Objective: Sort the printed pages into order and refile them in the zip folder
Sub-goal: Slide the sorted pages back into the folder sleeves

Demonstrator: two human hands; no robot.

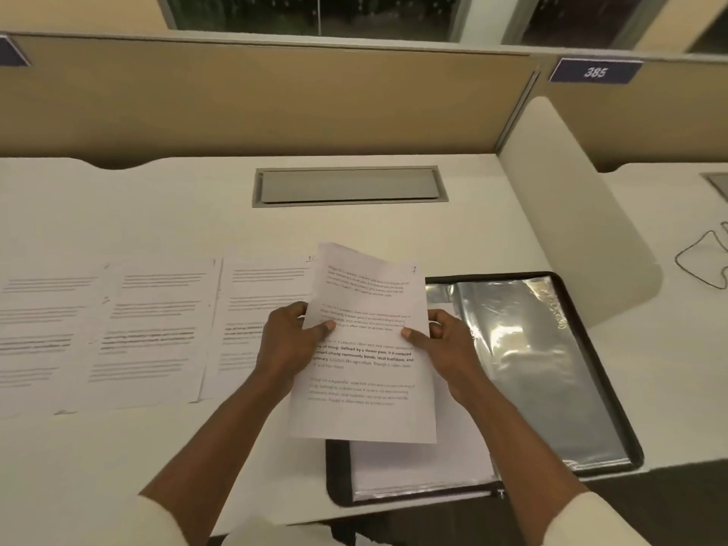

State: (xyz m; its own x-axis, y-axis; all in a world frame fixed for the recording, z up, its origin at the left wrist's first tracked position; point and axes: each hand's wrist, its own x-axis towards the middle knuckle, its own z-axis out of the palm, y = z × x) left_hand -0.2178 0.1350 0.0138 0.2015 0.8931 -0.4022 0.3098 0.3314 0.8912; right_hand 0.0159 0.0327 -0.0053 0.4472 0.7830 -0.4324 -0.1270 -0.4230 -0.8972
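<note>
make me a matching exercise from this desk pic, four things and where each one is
1 single white printed sheet
2 row of white printed pages
3 black-edged clear plastic zip folder
4 grey metal desk hatch

a set into the white desk, back centre
b lying open, right front
c flat on the desk, left
d held between left hand and right hand

Pairs: 1-d, 2-c, 3-b, 4-a

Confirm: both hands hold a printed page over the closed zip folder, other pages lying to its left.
The head view shows the zip folder open, not closed. The left hand and right hand hold the printed page over it; other pages lie to its left.
</note>
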